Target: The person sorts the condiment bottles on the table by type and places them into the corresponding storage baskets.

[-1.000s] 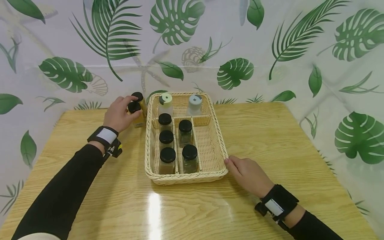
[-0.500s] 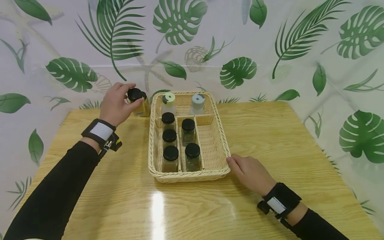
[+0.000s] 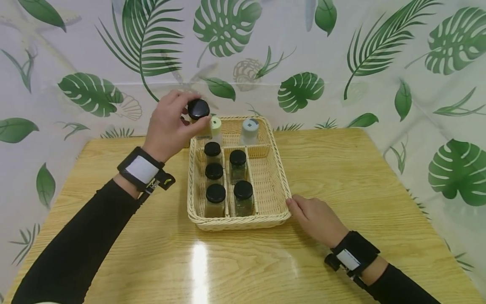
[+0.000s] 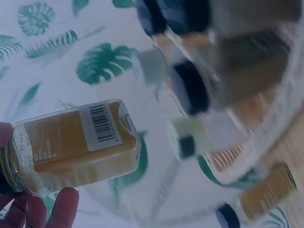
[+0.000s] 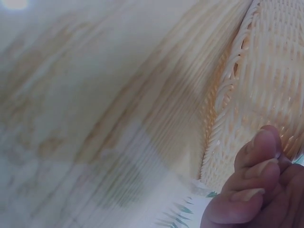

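My left hand pinches a glass spice jar by its black lid, raised over the basket's back-left corner. The left wrist view shows the jar tilted, with tan powder and a barcode label. At the front-right corner of a wicker basket, my right hand grips the rim. Its curled fingers lie against the woven wall. Black-lidded jars stand in the left and middle compartments, the right one is bare. A pale-yellow-capped bottle and a white-capped bottle occupy the back compartment.
Another black-lidded jar stands on the table left of the basket, mostly hidden behind my left hand in the head view. The wooden table meets a leaf-printed cloth at its back and sides.
My left hand has lifted the jar from the table beside the basket and moved it up and right, over the basket's back-left corner. The right hand stays at the basket rim.
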`<state>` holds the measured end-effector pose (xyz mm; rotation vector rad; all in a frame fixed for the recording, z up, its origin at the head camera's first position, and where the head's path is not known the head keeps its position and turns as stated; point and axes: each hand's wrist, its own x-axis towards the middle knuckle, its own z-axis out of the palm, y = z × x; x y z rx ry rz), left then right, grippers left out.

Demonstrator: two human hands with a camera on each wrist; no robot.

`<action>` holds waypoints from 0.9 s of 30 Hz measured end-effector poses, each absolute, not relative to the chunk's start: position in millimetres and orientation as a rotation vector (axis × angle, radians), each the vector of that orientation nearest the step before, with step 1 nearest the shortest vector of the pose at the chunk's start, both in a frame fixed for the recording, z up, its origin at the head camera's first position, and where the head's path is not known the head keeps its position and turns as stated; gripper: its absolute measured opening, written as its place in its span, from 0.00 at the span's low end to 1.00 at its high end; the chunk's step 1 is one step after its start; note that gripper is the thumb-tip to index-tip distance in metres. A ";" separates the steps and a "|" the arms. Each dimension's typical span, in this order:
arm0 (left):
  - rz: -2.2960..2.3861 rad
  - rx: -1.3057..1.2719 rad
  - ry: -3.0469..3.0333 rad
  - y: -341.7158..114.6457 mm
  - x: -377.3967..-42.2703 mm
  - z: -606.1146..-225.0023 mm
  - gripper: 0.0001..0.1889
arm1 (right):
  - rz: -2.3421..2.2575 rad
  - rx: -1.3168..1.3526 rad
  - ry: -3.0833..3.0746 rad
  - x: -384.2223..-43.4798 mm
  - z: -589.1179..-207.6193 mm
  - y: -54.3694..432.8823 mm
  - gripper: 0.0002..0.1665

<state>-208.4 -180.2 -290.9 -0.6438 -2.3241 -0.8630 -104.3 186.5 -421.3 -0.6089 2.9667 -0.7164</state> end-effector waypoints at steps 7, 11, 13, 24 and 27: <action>-0.927 -0.849 -2.254 -146.1 -193.0 -288.4 0.23 | -0.712 -0.601 2.973 -103.7 -424.0 188.4 0.27; -0.941 -0.924 -2.227 -130.2 -185.5 -288.4 0.22 | -0.722 -0.614 2.976 -103.7 -424.5 188.3 0.27; -0.935 -0.948 -2.225 -122.6 -182.7 -288.2 0.23 | -0.727 -0.622 2.982 -103.5 -424.3 188.3 0.27; -0.949 -1.100 -2.246 -89.0 -166.2 -291.7 0.22 | -0.740 -0.613 2.978 -102.7 -425.6 188.8 0.25; -0.923 -1.129 -2.248 -80.6 -163.8 -296.2 0.22 | -0.731 -0.602 2.978 -102.7 -425.9 189.3 0.26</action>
